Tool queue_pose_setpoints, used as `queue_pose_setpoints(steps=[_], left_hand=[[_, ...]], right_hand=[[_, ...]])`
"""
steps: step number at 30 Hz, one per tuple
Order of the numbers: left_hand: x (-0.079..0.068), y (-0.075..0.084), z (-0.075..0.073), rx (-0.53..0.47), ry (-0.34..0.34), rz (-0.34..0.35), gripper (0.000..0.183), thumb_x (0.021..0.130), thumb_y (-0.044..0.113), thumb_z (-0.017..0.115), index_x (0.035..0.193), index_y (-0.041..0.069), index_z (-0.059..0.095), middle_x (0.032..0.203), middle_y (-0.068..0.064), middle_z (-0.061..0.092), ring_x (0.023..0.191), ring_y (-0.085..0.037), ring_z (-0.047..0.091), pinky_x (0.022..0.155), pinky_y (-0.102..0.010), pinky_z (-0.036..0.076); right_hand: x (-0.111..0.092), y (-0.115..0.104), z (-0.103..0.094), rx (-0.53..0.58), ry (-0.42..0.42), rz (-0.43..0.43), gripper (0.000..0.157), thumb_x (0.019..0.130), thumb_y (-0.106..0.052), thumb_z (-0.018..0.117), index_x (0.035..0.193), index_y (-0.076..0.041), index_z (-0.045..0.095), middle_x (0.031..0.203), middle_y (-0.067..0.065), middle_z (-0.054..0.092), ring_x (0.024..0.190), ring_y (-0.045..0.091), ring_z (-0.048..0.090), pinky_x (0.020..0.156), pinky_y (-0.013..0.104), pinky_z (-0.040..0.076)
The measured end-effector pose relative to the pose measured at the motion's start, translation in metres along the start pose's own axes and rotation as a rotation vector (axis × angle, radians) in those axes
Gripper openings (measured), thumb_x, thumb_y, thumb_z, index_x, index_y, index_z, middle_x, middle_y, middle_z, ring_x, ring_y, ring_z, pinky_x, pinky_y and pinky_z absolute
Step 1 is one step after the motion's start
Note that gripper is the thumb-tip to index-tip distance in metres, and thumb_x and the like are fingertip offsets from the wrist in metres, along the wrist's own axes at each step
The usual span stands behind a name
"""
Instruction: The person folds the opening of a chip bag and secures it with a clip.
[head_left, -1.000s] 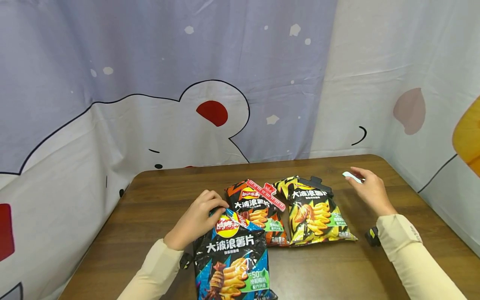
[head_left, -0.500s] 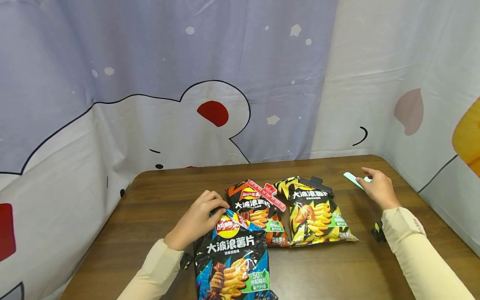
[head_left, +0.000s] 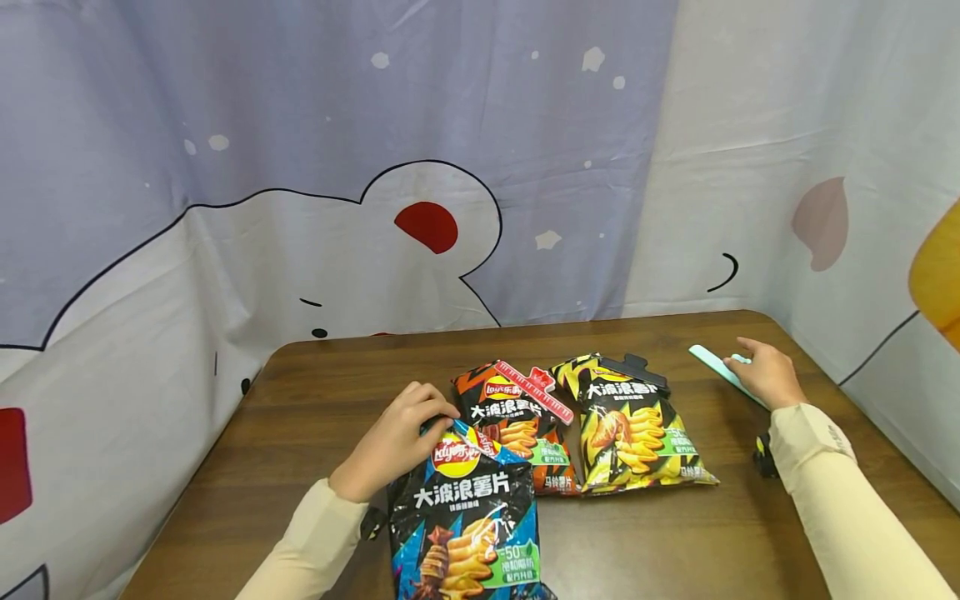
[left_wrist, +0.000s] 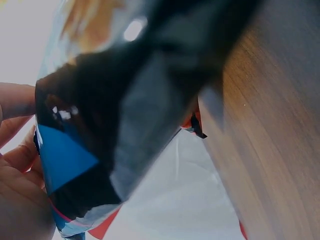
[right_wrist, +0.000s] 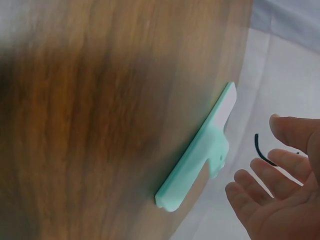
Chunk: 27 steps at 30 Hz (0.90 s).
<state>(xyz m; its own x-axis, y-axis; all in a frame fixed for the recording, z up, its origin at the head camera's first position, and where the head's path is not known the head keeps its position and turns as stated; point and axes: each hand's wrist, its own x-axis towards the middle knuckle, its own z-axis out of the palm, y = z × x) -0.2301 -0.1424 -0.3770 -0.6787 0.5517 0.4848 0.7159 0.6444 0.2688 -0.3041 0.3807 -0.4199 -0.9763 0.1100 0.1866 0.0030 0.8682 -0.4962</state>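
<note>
My left hand [head_left: 401, 433] pinches the top edge of a blue-and-black potato chip bag [head_left: 465, 508], which stands tilted up nearest me. In the left wrist view, the fingers [left_wrist: 17, 105] sit at the edge of that chip bag [left_wrist: 90, 130]. A mint-green bag clip [head_left: 712, 364] lies on the table at the right. Just over its near end is my right hand [head_left: 768, 375], fingers loosely bent and holding nothing. The right wrist view shows the whole bag clip [right_wrist: 200, 150], apart from the open hand [right_wrist: 280, 185].
Behind the blue bag lies an orange chip bag [head_left: 513, 433] with a red ruler-marked clip [head_left: 532, 392] across its top. Right of it, a yellow chip bag [head_left: 633, 437] carries a black clip [head_left: 633, 372]. A printed curtain [head_left: 570, 208] hangs behind the wooden table [head_left: 322, 400].
My right hand has drawn away from the mint-green clip, to the right, uncovering more of it. The left hand and the blue chip bag stay almost in place.
</note>
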Motion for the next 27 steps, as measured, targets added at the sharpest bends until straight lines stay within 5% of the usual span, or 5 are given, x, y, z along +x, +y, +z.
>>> queue_pose_setpoints(steps=[27], left_hand=[[-0.002, 0.001, 0.000, -0.006, -0.014, -0.008, 0.010, 0.089, 0.008, 0.068, 0.095, 0.014, 0.074, 0.091, 0.007, 0.059, 0.081, -0.006, 0.043, 0.066, -0.019, 0.042]], right_hand=[[0.002, 0.025, 0.000, -0.015, -0.160, 0.080, 0.054, 0.097, -0.014, 0.046, 0.140, 0.014, 0.030, 0.136, 0.044, 0.030, 0.120, 0.066, 0.027, 0.099, 0.069, 0.028]])
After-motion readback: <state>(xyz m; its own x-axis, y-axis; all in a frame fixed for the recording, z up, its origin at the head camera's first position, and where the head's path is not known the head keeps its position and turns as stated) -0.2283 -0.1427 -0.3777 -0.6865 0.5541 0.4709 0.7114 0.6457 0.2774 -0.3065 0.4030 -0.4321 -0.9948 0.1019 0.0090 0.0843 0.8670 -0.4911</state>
